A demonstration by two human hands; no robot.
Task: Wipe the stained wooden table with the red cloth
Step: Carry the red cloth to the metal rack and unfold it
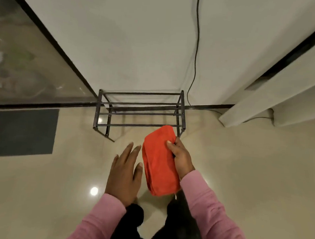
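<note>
- Head view, looking straight down: my right hand (180,157) is clamped on the right edge of the folded red cloth (160,161), thumb on top, fingers tucked under. The cloth is up in the air over the floor, just near of the metal rack (140,113).
- My left hand (124,174) is spread flat and holding nothing, just left of the cloth and not touching it.
- Big catch: the stained wooden table isn't in the shot at all. So my guess is this is the carry step, cloth in hand, wiping not started.
- How I'd do it well: keep the fold pinched tight so it doesn't flop open on the way, and bring the left hand under the loose near end if it sags. I'd keep it folded too, a thick pad should press evenly on a stain.
- I'd also steer clear of the rack's front corner post, since the far end of the cloth sits right by it and could snag.
- Counts: 1 red cloth, 1 rack, 2 hands, 2 pink sleeves (208,206), 1 dark mat (22,132) on the far left of the floor (250,179), 1 black cable (196,48) running down the far wall.
</note>
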